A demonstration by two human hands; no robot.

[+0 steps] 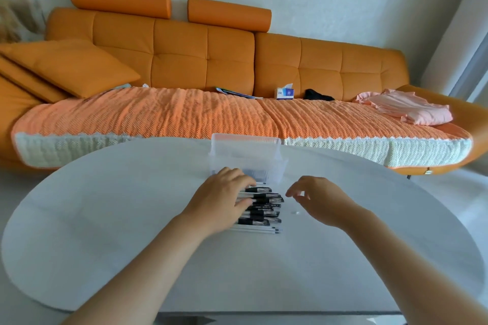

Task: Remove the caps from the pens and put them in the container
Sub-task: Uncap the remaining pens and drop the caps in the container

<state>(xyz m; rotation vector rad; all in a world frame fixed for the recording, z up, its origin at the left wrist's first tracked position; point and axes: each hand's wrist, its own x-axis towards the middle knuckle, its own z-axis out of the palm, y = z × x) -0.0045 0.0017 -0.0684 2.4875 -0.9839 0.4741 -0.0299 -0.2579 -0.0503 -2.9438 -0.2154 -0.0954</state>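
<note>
An orange sofa (200, 60) runs behind the white tabletop (105, 219). A clear container (247, 155) stands just behind the stack of pens (261, 208), likely kept close for easy dropping. The left hand (224, 200) lies flat on the stack, grip released, probably steadying it. The right hand (319, 198) hovers by the stack's right end, fingers loosely curled, grasping nothing visible.

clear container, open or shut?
Open. The lid of the clear container stands raised at its far side, just beyond the left hand.
</note>
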